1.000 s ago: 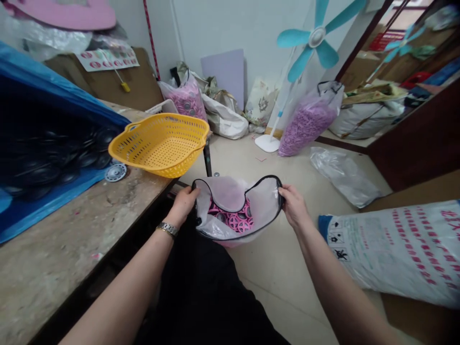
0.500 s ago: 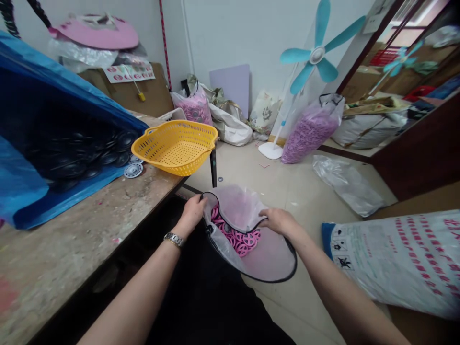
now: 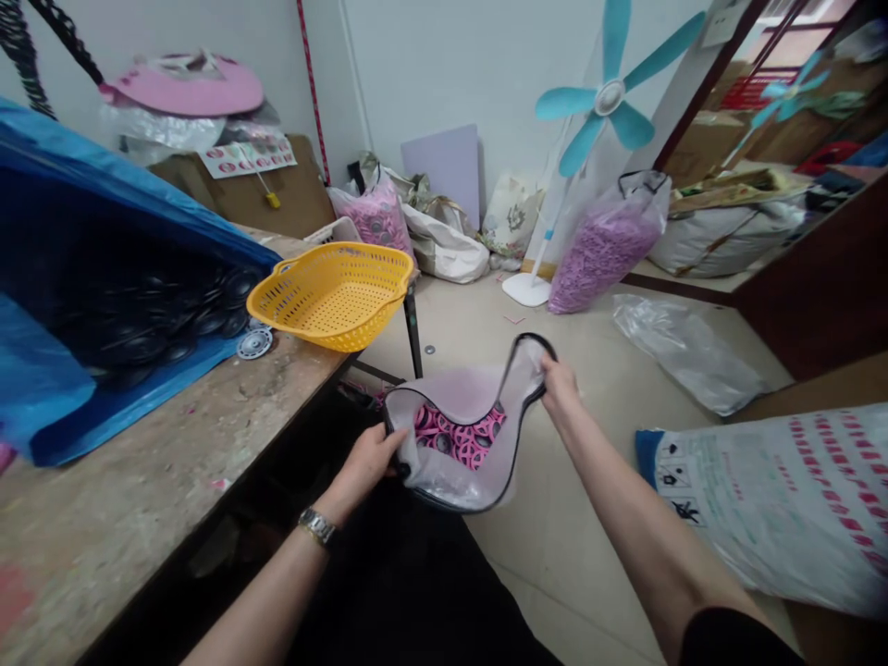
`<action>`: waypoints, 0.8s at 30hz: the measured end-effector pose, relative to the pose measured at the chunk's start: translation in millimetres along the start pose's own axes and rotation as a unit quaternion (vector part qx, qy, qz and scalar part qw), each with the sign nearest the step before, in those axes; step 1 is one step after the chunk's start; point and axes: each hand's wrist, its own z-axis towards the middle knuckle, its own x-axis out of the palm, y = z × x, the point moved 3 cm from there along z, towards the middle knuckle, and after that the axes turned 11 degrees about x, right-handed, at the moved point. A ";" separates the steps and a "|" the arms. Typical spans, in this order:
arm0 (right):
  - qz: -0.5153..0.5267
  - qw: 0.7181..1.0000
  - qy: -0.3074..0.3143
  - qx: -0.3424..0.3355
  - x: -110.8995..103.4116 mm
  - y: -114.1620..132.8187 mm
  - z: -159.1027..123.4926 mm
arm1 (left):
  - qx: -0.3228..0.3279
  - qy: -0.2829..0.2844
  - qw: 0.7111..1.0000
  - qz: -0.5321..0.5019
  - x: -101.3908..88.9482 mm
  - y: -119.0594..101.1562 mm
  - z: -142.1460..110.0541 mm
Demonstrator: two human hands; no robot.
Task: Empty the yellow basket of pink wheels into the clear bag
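Now the right hand (image 3: 559,387) has lifted the bag (image 3: 458,453) rim higher; left hand (image 3: 367,460) still grips it.

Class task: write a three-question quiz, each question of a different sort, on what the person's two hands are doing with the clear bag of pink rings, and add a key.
1. True or false: both hands grip the dark-trimmed rim of the clear bag.
2. Which hand is raised higher? A) the left hand B) the right hand
3. Fill in: the yellow basket rests on the edge of the ____.

Key
1. True: each hand pinches one side of the rim, holding the mouth open over the pink rings.
2. B: it lifts its side of the rim above the left.
3. Worktable, next to the blue sack of black discs.
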 end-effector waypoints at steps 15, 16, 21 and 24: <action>0.187 0.981 -0.049 -0.002 -14.6 10.8 54.8 | 0.047 -0.097 0.985 -0.132 -4.6 -17.7 41.2; 0.191 0.981 -0.041 0.002 -11.2 3.5 50.5 | 0.045 -0.094 0.986 -0.130 -6.2 -18.4 36.1; 0.221 0.973 -0.052 0.031 -12.8 -16.2 35.8 | 0.040 -0.086 0.989 -0.117 -14.3 -22.1 17.5; 0.231 0.971 -0.054 0.039 -18.5 -16.8 28.7 | 0.047 -0.102 0.988 -0.106 -22.6 -21.4 17.5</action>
